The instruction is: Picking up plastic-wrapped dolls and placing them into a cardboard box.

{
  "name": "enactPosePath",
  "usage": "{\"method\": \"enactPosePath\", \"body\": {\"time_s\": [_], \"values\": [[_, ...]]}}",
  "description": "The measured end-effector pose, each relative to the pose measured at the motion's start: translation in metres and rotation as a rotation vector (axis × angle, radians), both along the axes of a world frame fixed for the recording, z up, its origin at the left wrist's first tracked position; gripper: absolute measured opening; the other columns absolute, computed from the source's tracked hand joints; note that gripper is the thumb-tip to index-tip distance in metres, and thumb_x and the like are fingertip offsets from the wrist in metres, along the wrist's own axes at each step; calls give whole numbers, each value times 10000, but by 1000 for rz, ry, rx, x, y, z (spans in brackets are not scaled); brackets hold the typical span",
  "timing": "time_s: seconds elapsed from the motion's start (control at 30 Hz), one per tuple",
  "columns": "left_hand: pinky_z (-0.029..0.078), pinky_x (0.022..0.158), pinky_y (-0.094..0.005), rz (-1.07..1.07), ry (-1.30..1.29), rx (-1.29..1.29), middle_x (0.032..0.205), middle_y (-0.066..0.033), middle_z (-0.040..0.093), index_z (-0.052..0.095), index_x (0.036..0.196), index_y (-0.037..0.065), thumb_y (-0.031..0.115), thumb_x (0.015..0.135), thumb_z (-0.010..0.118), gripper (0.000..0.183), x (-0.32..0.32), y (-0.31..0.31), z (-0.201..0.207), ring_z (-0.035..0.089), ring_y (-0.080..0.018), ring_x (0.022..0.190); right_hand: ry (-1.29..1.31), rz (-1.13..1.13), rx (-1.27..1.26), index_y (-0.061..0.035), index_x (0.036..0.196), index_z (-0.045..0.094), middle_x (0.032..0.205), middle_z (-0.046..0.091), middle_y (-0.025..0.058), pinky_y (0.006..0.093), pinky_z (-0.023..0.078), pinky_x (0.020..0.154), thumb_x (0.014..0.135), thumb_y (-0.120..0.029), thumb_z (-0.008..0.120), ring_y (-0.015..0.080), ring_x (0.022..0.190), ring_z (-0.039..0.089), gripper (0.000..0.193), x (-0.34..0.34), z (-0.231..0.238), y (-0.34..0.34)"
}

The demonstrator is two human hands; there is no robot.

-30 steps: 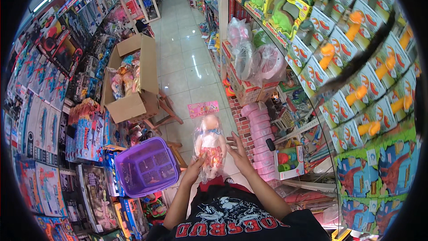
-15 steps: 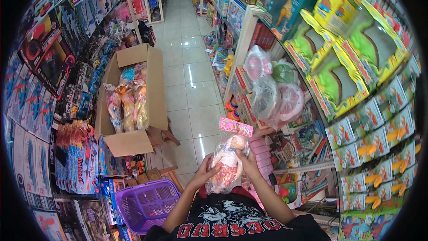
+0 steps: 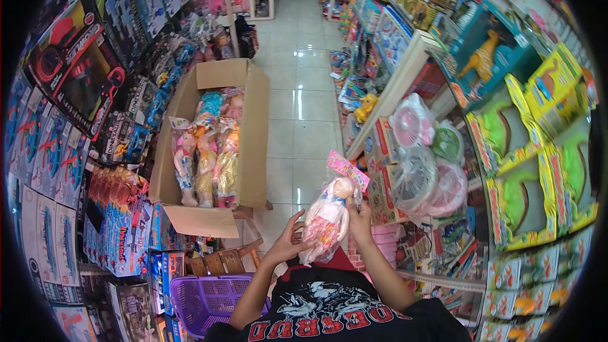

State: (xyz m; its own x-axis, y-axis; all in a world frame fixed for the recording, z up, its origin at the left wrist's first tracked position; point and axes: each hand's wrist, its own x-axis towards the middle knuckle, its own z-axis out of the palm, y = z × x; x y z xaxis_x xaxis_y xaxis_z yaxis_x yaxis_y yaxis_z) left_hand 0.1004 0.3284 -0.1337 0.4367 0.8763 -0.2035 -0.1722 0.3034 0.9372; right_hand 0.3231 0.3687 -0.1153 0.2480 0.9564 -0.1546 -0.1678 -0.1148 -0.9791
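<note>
In front of my chest is a doll in a clear plastic bag with a pink header card. It has a pale top and a pink patterned skirt, and it tilts with its head to the upper right. My right hand grips the bag along its right side, near the doll's head. On the other side, my left hand is open, thumb and fingers spread. Its lower fingertips reach the bag by the skirt, while the thumb stands apart from it.
An open cardboard box on the left holds several bagged dolls. Near my left forearm sits a purple plastic basket beside a wooden stool. Shelves of boxed toys line both sides. Bagged round fans stand at right. A tiled aisle runs ahead.
The doll has moved slightly right and its top now leans right. My left hand has loosened, its fingers spreading from the bag. My view has shifted, so the box appears further right.
</note>
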Motion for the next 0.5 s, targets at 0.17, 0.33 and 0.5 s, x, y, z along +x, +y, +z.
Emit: {"method": "enactPosePath", "body": {"time_s": [0.17, 0.33, 0.5], "values": [[404, 1023, -359, 37, 5, -52, 1341, -144, 439, 191, 1498, 109, 97, 823, 734, 867, -9, 47, 21, 475, -229, 1225, 68, 142, -54, -2, 1191, 588, 1053, 635, 28, 266, 458, 848, 976, -311, 554, 102, 956, 568, 378, -4, -25, 83], [396, 1035, -360, 274, 142, 48, 1417, -156, 386, 180, 1494, 61, 42, 828, 703, 848, -20, 90, 28, 454, -233, 1251, 92, 391, -143, 7, 1266, 522, 1150, 609, 64, 279, 444, 899, 975, -247, 550, 120, 1027, 563, 387, -38, -20, 159], [397, 1034, -351, 594, 102, 117, 1430, -153, 378, 238, 1456, 8, -11, 847, 648, 734, -48, 124, 23, 439, -225, 1266, 138, 651, 0, 24, 1416, 316, 1341, 471, 135, 300, 442, 953, 938, -111, 564, 174, 1129, 550, 555, -94, 3, 218]]}}
